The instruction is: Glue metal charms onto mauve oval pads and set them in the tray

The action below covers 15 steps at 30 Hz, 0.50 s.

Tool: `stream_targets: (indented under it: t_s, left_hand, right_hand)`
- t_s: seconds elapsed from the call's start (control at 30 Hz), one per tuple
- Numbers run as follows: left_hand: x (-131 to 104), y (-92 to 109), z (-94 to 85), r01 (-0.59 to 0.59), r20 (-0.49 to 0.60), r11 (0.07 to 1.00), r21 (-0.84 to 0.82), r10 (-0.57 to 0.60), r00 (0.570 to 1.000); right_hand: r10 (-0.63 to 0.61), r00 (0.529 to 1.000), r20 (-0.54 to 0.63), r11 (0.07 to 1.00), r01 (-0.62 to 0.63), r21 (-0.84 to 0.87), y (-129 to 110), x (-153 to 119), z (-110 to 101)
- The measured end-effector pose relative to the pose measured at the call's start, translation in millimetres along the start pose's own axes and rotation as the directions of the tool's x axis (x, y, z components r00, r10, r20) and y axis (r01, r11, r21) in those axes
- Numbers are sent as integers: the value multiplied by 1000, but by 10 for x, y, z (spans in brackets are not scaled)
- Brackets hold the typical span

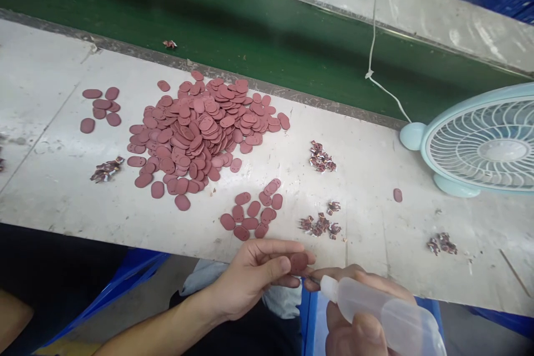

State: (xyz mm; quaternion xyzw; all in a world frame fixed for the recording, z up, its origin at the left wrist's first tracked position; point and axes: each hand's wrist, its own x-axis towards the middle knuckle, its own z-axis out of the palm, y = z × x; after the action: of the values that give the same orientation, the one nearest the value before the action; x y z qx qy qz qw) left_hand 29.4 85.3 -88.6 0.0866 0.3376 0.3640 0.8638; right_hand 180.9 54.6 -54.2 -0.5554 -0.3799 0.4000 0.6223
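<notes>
My left hand pinches a reddish-brown oval disc between thumb and fingers, just off the table's front edge. My right hand is wrapped round a translucent squeeze bottle, tilted with its thin dark nozzle towards the disc. The nozzle's tip is close to the disc's lower right edge; whether they touch, I cannot tell. Beyond my left hand lies a small group of similar oval discs. A large heap of oval discs covers the table's middle. Small brown-and-white figures lie past the bottle.
A pale blue fan stands at the right, its white cord crossing a green belt behind the table. More small figures lie at the left. Below the edge is a blue crate. Another person's arm shows lower left.
</notes>
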Motion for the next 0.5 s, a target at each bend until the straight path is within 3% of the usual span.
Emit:
stream_targets:
  t_s: [0.3,0.4,0.5]
  left_hand:
    - [-7,-25,-15,-14,1,1000,-7,14,1000]
    - [-7,-9,-15,-36,23,999,-33,36,999]
    - [-18,6,-22,-68,37,996,-53,70,997]
  right_hand:
    - [-50,997,-52,997,46,-62,37,-51,62]
    - [140,989,-50,983,-133,129,0,159,-158]
    - [350,936,-41,902,-325,283,-49,496,-434]
